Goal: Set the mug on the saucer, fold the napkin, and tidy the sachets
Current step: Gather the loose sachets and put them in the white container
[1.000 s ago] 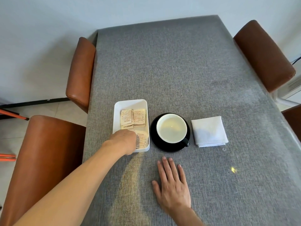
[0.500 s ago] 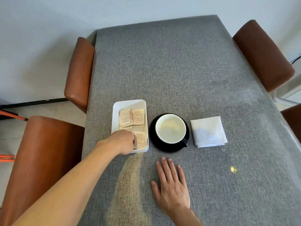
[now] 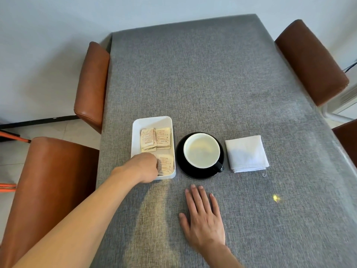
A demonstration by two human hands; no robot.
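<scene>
A white-lined black mug (image 3: 201, 150) stands on the black saucer (image 3: 181, 165), handle towards the near right. The white napkin (image 3: 246, 152) lies folded in a square right of the saucer. Beige sachets (image 3: 156, 139) lie in a white tray (image 3: 152, 120) left of the saucer, stacked at the far end, with more sachets (image 3: 166, 164) at the near end. My left hand (image 3: 144, 167) reaches into the tray's near end, fingers curled down on those near sachets; the fingertips are hidden. My right hand (image 3: 202, 217) lies flat on the grey tablecloth, fingers spread, holding nothing.
Brown leather chairs stand along the table's left side (image 3: 90, 88) (image 3: 48, 190) and right side (image 3: 309, 60). The grey table (image 3: 202, 74) stretches far beyond the objects. A small bright spot of light (image 3: 276, 198) falls on the cloth at the near right.
My left hand has drawn back slightly inside the tray's near end. The right hand, mug, saucer and napkin have not moved.
</scene>
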